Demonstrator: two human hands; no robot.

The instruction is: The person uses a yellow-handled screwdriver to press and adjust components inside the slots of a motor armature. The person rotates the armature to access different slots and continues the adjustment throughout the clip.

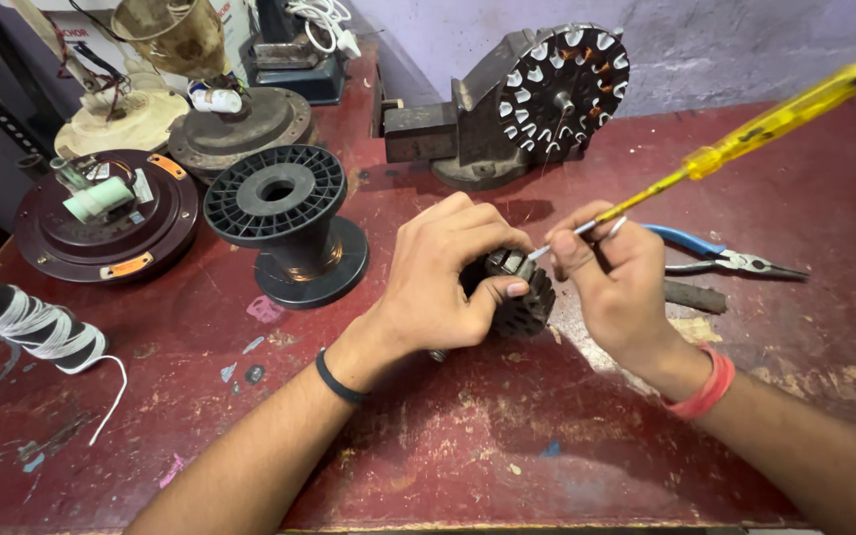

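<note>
- worn dark red workbench (507, 446), paint scratched and chipped, pale purple wall behind it.
- left hand (448, 282) near bench centre, fingers curled tight around a small dark toothed metal motor core (527, 302); thumb presses its front edge, black band on the wrist.
- motor core sits low, at or just above the bench surface, between both hands; cannot tell if it touches the bench.
- right hand (616, 282) just beside the core, fingers pinched narrow on the metal shaft of a yellow translucent-handled screwdriver (745, 139); red band on the wrist.
- screwdriver tilted, handle up toward the upper right, tip down at the top of the core by the left fingertips.
- blue-handled long-nose pliers (720, 256) lie flat on the bench just behind the right hand, nose pointing right.
- short dark metal rod (695, 295) lies beside the right hand, partly hidden by it.
- black plastic empty wire spool (289, 223) stands upright left of the left hand, apart from it.
- grey bench vise (487, 129) at the back holds a round stator with copper windings (565, 89), face toward the camera.
- dark brown round fan motor housing (106, 213) at far left, a second greyish housing (240, 124) behind it.
- black roll wound with white cord (37, 322) at the left edge, loose end trailing on the bench.
</note>
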